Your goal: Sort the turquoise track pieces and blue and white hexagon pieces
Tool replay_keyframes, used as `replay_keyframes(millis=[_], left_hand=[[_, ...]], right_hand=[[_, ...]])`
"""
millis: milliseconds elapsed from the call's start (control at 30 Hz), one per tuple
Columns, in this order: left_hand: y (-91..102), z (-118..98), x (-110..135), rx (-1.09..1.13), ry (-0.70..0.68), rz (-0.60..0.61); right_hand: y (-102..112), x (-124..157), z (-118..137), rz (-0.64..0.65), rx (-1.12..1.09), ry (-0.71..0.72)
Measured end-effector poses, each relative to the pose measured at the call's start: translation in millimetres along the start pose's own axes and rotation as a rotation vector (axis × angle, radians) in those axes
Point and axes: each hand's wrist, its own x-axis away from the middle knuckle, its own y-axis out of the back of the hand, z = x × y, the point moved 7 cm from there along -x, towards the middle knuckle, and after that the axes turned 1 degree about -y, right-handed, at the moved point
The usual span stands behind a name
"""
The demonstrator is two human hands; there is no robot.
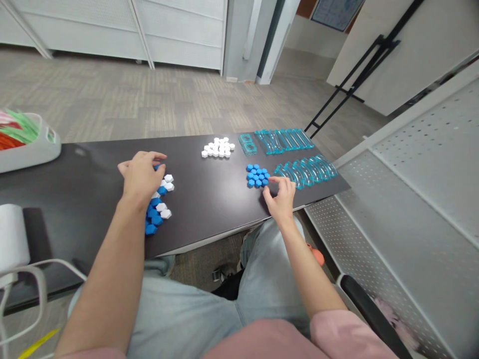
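On the left of the dark table, my left hand (142,174) reaches over a group of blue and white hexagonal pieces, its fingers curled around a blue hexagonal piece (157,167). The hand and wrist hide part of this group. White hexagonal pieces (165,214) and blue ones (151,229) lie along the near side of the forearm. My right hand (281,197) is at the right edge of a cluster of blue hexagonal pieces (256,174). Its thumb and index finger close around a blue hexagonal piece (265,182) at that edge.
White hexagonal pieces (217,148) form a pile near the table's far edge. Clear teal-edged curved pieces (307,170) lie in two rows at the right, beside small teal frames (247,144). A white basket (48,144), white device (13,237) and cables (41,279) are at left.
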Motion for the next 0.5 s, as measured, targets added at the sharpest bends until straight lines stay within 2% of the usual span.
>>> replay_keyframes(millis=[200,367,433,500], left_hand=[[-19.0,-15.8,5.1,0.076,-0.140,-0.011],[-42.2,-48.1,23.7,0.239,-0.320,0.088],[-40.9,-58.4,29.5,0.298,-0.395,0.096],[-32.9,-58.8,30.0,0.293,-0.407,0.056]], right_hand=[[-1.0,-1.6,0.8,0.009,-0.008,-0.008],[-1.5,-1.5,1.3,0.013,0.004,-0.008],[-0.5,-1.6,0.9,0.009,0.005,-0.003],[1.9,-1.5,1.7,0.002,0.006,0.008]])
